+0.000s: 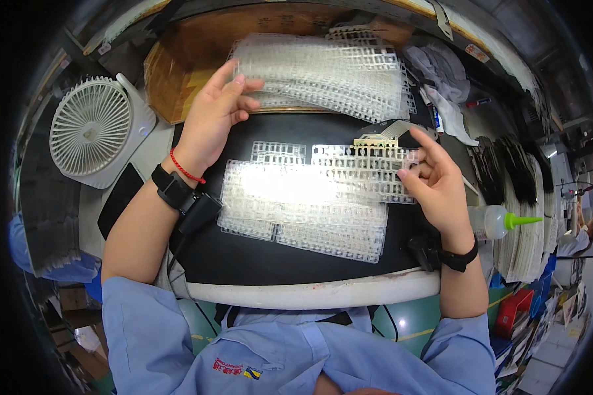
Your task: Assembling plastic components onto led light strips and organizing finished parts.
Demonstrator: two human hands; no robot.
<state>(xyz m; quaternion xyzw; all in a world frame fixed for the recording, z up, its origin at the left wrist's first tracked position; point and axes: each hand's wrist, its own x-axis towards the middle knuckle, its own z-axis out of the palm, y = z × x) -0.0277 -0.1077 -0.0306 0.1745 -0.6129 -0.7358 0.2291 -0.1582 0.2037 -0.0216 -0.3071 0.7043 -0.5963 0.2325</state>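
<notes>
My left hand is raised at the left end of a thick pile of clear perforated plastic sheets, fingers apart. Whether its fingertips touch the pile I cannot tell. A second, fanned pile of such sheets lies in front of me, glare washing out its middle. At the upper right of this pile, my right hand has its thumb and curled fingers on the right edge of a clear perforated sheet, its index finger pointing up. A small cream slotted piece shows at that sheet's far edge.
The far pile rests on a wooden tray. A white fan stands at left. On the right are a green-tipped squeeze bottle, a white cloth and stacked dark and pale sheets. The black mat ends at a padded white edge.
</notes>
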